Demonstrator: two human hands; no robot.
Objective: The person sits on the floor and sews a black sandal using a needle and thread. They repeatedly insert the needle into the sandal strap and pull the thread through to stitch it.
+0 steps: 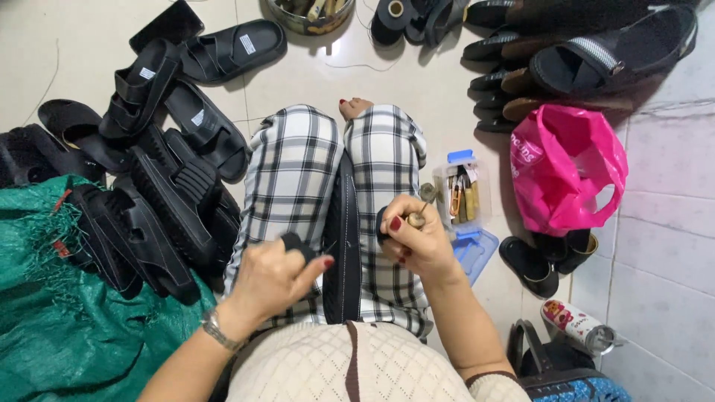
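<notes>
A black sandal (343, 246) stands on edge between my knees, clamped by my checked trouser legs. My left hand (277, 277) pinches a black strap of that sandal at its left side. My right hand (414, 240) is closed around a wooden-handled awl (417, 218), its tip pointing at the sandal's right side. Thin thread runs near the strap. My foot shows beyond the knees on the tiled floor.
A heap of black sandals (160, 175) lies at my left on a green woven sack (52, 320). More sandals (588, 59) line the far right. A pink plastic bag (566, 167), a small clear tool box (462, 195) with blue lid, thread spools (391, 15) and a metal bowl (309, 18) surround me.
</notes>
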